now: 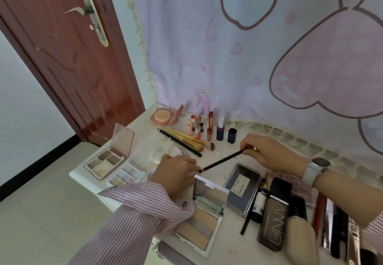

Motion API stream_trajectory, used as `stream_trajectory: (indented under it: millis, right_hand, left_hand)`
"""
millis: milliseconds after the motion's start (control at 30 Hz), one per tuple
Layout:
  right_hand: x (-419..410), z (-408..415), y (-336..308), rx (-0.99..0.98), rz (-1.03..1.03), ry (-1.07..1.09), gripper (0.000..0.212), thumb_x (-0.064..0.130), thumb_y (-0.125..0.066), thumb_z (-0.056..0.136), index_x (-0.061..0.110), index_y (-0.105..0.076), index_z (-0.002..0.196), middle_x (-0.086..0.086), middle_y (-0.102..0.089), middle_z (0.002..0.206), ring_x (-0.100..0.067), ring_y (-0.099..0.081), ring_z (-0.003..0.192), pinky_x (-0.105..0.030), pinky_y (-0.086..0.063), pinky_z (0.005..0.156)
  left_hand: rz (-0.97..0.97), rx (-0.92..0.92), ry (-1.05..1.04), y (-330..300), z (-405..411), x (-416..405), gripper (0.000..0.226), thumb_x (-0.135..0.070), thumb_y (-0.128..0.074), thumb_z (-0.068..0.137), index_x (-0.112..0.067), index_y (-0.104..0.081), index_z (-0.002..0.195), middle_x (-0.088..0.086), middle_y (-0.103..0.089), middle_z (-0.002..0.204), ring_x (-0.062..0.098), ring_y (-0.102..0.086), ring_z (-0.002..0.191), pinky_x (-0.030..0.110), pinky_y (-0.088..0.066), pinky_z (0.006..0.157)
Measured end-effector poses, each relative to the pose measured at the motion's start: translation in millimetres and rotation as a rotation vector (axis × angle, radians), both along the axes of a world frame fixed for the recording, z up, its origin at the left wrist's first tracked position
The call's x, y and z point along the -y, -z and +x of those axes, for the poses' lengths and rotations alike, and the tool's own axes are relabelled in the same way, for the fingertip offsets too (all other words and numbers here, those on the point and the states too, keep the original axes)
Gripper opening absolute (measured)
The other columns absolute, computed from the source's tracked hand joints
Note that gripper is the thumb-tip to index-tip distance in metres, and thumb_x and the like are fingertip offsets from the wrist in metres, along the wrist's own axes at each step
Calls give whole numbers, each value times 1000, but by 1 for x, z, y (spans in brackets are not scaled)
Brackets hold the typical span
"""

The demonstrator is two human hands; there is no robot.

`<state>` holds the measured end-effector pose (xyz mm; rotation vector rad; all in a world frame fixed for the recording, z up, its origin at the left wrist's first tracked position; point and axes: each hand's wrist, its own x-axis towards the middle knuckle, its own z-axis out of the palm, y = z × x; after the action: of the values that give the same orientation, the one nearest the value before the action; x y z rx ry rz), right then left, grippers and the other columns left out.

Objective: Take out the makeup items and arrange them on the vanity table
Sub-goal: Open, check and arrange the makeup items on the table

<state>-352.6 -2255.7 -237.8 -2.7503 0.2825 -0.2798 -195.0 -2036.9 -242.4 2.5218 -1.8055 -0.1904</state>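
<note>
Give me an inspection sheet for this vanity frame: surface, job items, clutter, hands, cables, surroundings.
Surface: white vanity table, crowded with makeup.
Job's things: thin black brush held between both hands; open four-pan palette and pastel palette at left; round compact open at back; lipsticks and small bottles upright in a row; brushes lying side by side; foundation bottle and tubes lying at right.
Clutter: clear plastic wrapper behind the left hand.
Grippers: left hand pinches the brush's lower end; right hand pinches the upper end.
Cables: nothing seen.
Surroundings: red-brown door left, pink cartoon cloth behind, tiled floor.
</note>
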Motion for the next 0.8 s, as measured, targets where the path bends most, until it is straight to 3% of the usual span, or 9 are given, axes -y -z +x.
stream_trajectory:
  millis: [267,467,567,700,800]
  right_hand:
    - [-24,12,-3,252,138,229,9,21,-55,90,24,-55,82,19,-50,76,0,-48,71,-12,-33,61]
    - [-48,55,0,222,83,215,13,21,-53,92,15,-57,81,8,-50,75,-8,-45,68,-19,-32,61]
    - [-52,71,3,212,152,225,15,18,-52,92,10,-60,83,5,-55,77,-9,-49,69,-13,-35,58]
    - [-53,74,5,275,364,223,11,13,-52,91,13,-59,83,10,-55,72,-5,-51,63,-6,-40,59]
    - [-55,72,1,308,470,194,15,12,-53,91,23,-57,81,10,-58,73,1,-54,63,-4,-40,58]
  left_hand:
    - [-9,-33,-23,3,-1,-2,38,-27,-43,93,-36,-48,130,-15,-37,145,8,-30,132,35,-23,96]
    - [-12,-41,-18,4,2,-1,37,-29,-44,92,-35,-51,128,-16,-38,144,6,-32,131,34,-23,94]
    - [-22,-67,-17,3,4,-1,32,-28,-43,93,-27,-59,121,-15,-46,139,4,-39,126,34,-27,95]
    - [-386,-109,-164,1,5,-6,25,-21,-48,94,-14,-60,114,1,-58,119,17,-53,108,30,-38,94]
    - [-603,29,-301,-9,8,-6,29,-13,-62,85,-6,-60,113,13,-57,115,31,-54,104,39,-42,85]
